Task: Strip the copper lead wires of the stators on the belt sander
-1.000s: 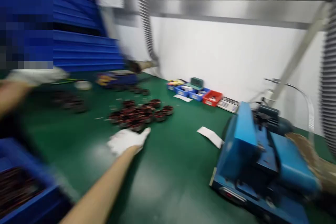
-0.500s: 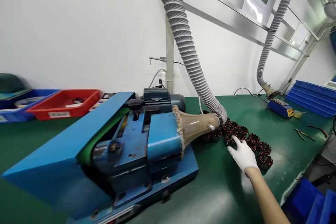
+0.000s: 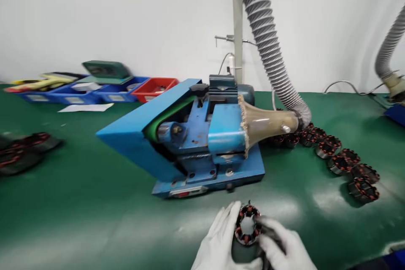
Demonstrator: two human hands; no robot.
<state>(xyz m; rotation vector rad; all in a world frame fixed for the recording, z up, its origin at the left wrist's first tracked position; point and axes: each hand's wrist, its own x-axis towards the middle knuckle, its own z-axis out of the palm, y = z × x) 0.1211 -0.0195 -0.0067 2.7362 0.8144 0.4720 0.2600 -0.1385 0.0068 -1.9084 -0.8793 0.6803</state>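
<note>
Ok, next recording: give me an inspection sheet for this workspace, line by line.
Surface: green tabletop, glossy, reflecting light.
Job's things: wound ring between the hands; similar rings grouped at right, a blurred group at far left.
Clutter: red bin, blue bins, white paper in front of them.
Hands: left hand and right hand, white-gloved, on opposite sides of the ring; right blurred.
Cables: thin cable behind the machine.
Surroundings: blue machine, ribbed hose, white wall.

Left hand (image 3: 218, 238) and right hand (image 3: 284, 244) are cropped at bottom edge; held wound ring (image 3: 239, 226) is partly hidden; far-left rings (image 3: 23, 156) are blurred
</note>
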